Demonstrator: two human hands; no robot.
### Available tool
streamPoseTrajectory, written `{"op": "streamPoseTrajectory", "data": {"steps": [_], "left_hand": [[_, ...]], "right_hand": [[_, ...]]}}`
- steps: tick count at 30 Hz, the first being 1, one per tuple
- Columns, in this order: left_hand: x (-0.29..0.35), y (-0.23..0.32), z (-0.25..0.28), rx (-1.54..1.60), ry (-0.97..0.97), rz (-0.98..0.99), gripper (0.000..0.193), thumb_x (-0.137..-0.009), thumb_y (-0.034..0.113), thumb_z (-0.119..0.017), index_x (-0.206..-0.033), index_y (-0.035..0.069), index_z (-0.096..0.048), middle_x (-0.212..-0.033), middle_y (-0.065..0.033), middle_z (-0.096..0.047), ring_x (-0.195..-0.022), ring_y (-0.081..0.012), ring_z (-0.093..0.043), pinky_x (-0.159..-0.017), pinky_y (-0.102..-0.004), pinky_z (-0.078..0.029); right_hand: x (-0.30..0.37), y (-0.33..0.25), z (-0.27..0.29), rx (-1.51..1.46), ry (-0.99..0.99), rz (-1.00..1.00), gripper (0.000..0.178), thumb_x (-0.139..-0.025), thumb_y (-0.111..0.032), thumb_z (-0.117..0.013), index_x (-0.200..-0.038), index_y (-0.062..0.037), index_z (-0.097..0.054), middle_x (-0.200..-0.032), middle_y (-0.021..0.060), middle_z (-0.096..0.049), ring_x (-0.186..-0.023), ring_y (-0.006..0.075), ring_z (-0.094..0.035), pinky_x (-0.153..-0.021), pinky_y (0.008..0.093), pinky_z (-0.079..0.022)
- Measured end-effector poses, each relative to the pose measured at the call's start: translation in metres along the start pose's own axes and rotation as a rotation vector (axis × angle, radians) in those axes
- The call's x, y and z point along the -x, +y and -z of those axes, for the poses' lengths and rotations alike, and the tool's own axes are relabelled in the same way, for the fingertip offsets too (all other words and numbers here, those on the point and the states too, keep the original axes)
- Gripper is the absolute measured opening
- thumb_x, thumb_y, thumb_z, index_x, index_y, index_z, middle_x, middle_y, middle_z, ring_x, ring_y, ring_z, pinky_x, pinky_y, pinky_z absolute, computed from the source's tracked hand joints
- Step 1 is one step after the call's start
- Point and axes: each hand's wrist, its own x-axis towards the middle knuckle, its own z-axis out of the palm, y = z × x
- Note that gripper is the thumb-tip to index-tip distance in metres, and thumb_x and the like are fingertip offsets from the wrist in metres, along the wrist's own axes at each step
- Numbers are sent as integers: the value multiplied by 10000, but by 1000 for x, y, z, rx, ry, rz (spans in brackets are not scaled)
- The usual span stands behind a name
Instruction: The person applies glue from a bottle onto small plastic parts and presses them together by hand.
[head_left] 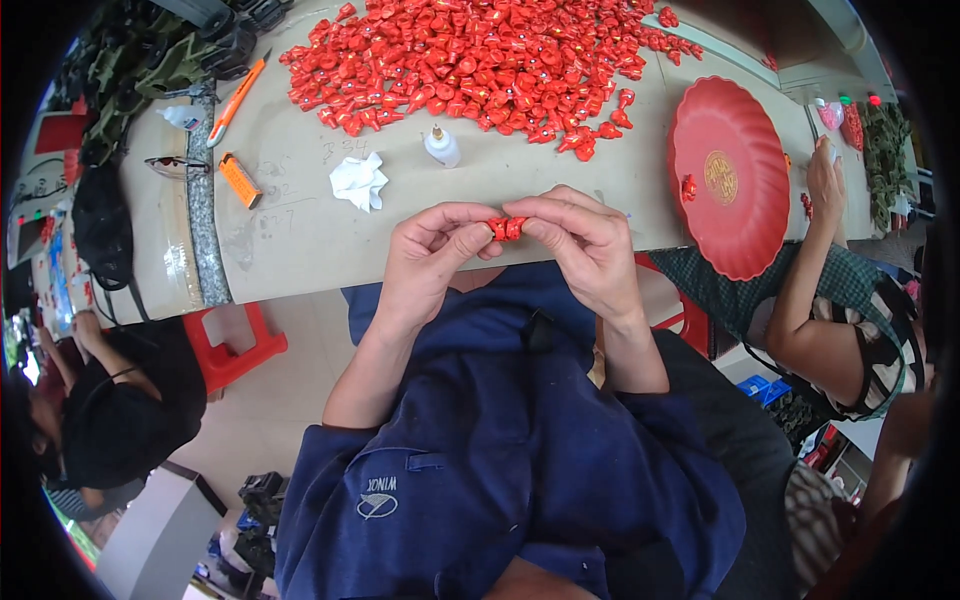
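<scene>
Between both hands, just over the table's near edge, is a small red glossy figurine piece (507,229). My left hand (437,250) pinches its left end between thumb and fingers. The right end is pinched the same way by my right hand (585,245). Whether the piece is one part or two pressed together, I cannot tell. Beyond my hands stand a small white squeeze bottle (442,148) with a thin tip and a crumpled white tissue (358,182). A large heap of similar red pieces (470,65) covers the far middle of the table.
A red scalloped tray (728,180) holding a small red piece overhangs the table's right edge. On the left lie an orange cutter knife (238,100), an orange-and-black box (240,181) and another small bottle (181,117). Co-workers sit on both sides; a red stool (236,345) stands lower left.
</scene>
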Motion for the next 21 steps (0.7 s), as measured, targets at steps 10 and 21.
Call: {"op": "streamPoseTrajectory", "data": {"steps": [10, 21], "left_hand": [[0, 0, -4, -111, 39, -43, 170, -816, 45, -571, -970, -24, -586, -827, -67, -624, -712, -89, -584, -667, -205, -487], [-4, -4, 0, -131, 28, -135, 152, -799, 9, -578, -940, -42, -594, -829, -97, -626, -723, -120, -600, -675, -215, -492]], "right_hand": [[7, -3, -5, 37, 54, -96, 172, -777, -17, -581, -944, -2, -617, -779, 91, -601, -693, 136, -577, -609, 242, -456], [14, 12, -21, -221, 214, -74, 134, -748, 31, -606, -881, 21, -621, -815, 89, -605, -757, 128, -587, -669, 222, -467]]}}
